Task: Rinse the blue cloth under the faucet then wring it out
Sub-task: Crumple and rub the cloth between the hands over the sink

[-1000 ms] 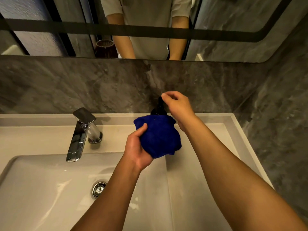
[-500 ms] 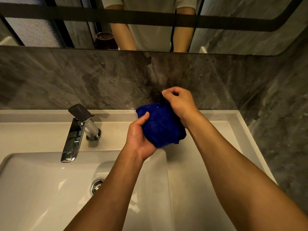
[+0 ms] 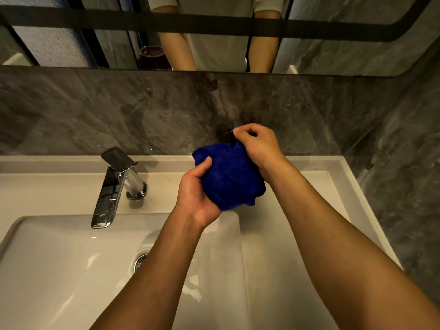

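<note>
a white sink basin (image 3: 59,270) is lying below, holding nothing but a round metal drain (image 3: 141,261) near its middle; no water is showing in it. one blue cloth (image 3: 228,177) is being held bunched into a rounded wad above the flat white ledge (image 3: 309,186) just right of the basin, well to the right of the single chrome faucet (image 3: 112,189). the wad has no clear long axis; its loose lower edge is hanging toward the near side, and its top is reaching toward the grey marble wall (image 3: 95,110). the left hand (image 3: 197,194) is gripping the cloth from the left and beneath, thumb pressing across its upper left side, fingers curling under out of sight. the right hand (image 3: 258,146) is sitting at the cloth's upper right, fingers curled tight, pinching something dark and thin at the top edge; whether that is cloth or the item behind it cannot be told. the faucet spout is pointing toward the basin, with no stream running. two bare forearms are crossing the basin, and a mirror (image 3: 214,32) above is reflecting a light shirt.
</note>
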